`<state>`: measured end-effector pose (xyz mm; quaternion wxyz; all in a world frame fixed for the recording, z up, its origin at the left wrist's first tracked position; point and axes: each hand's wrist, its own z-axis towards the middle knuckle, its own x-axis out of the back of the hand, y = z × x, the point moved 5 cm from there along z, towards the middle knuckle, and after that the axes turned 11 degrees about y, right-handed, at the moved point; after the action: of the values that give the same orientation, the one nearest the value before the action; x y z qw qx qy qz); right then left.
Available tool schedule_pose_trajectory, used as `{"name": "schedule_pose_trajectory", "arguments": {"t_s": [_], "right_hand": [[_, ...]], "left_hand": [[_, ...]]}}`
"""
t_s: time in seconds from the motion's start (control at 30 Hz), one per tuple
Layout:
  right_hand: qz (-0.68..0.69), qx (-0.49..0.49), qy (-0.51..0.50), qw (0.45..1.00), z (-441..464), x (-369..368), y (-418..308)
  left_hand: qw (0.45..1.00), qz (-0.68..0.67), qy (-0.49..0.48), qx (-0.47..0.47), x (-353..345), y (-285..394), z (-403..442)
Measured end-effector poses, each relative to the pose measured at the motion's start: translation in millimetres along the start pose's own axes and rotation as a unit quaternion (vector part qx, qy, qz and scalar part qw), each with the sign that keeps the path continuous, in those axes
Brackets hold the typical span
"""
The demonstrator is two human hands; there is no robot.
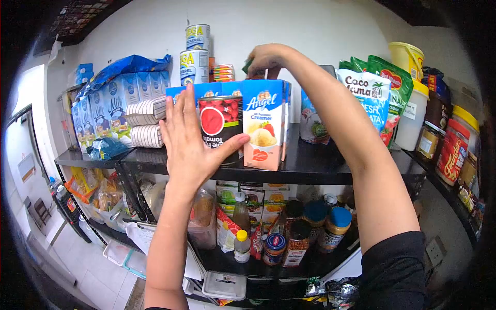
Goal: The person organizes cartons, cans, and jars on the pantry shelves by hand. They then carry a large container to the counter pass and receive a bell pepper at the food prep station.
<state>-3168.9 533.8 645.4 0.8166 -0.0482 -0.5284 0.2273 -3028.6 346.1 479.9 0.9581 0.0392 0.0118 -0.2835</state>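
My left hand (188,139) rests with spread fingers against the front of the creamer cartons. Its thumb lies across the tomato can (221,116), which has a dark label with red fruit. Beside the can stands an Angel creamer carton (264,129), blue on top and peach below, at the front of a row. My right hand (266,58) reaches over the cartons to the back of the shelf, its fingers curled down. A small green item (247,66) shows at those fingertips; most of it is hidden by the hand and cartons.
Mackerel cans (195,64) are stacked at the back, left of my right hand. Milk cartons (116,108) and striped bundles (146,124) stand on the left. Coco Mama pouches (364,98) stand right. Jars and bottles (297,243) fill the black shelf (330,173) unit's lower level.
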Motion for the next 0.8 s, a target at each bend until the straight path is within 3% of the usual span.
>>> {"name": "schedule_pose_trajectory", "arguments": {"t_s": [0.17, 0.23, 0.4, 0.47, 0.5, 0.57, 0.6, 0.7, 0.77, 0.8], "right_hand": [[0.045, -0.015, -0.02, 0.999, 4.3, 7.6, 11.7], [-0.105, -0.01, 0.017, 0.994, 29.2, 11.4, 27.2], [-0.236, 0.008, 0.089, 0.968, 24.5, 22.9, 45.4], [-0.266, 0.029, 0.188, 0.945, 13.4, 31.1, 47.0], [-0.266, 0.029, 0.187, 0.945, 9.6, 32.6, 43.4], [-0.369, -0.066, 0.073, 0.924, 3.0, 32.1, 47.7], [-0.369, -0.066, 0.072, 0.924, -1.2, 33.2, 41.4], [-0.37, -0.038, -0.078, 0.925, -13.6, 13.1, 23.8], [-0.32, -0.093, -0.071, 0.94, 4.5, 3.0, 48.5], [-0.418, -0.06, -0.006, 0.906, 6.4, 4.6, 47.0]], "left_hand": [[1.0, -0.011, -0.006, -0.003, 0.0, 1.6, 0.7], [1.0, -0.008, 0.002, -0.006, 2.1, 3.6, 0.7], [1.0, -0.007, 0.007, -0.012, 2.5, 5.2, 0.5], [1.0, -0.008, 0.007, -0.011, 3.0, 5.0, 0.9], [1.0, -0.007, 0.007, -0.011, 3.3, 4.6, 0.9], [1.0, -0.008, 0.007, -0.012, 3.3, 4.9, 0.8], [1.0, -0.007, 0.006, -0.012, 2.7, 4.8, 0.7], [1.0, -0.006, 0.006, -0.01, 1.9, 3.3, 0.0], [1.0, -0.008, -0.004, -0.012, -0.8, 1.3, -0.5], [1.0, -0.004, -0.008, -0.011, -1.9, 0.7, -1.0]]}}
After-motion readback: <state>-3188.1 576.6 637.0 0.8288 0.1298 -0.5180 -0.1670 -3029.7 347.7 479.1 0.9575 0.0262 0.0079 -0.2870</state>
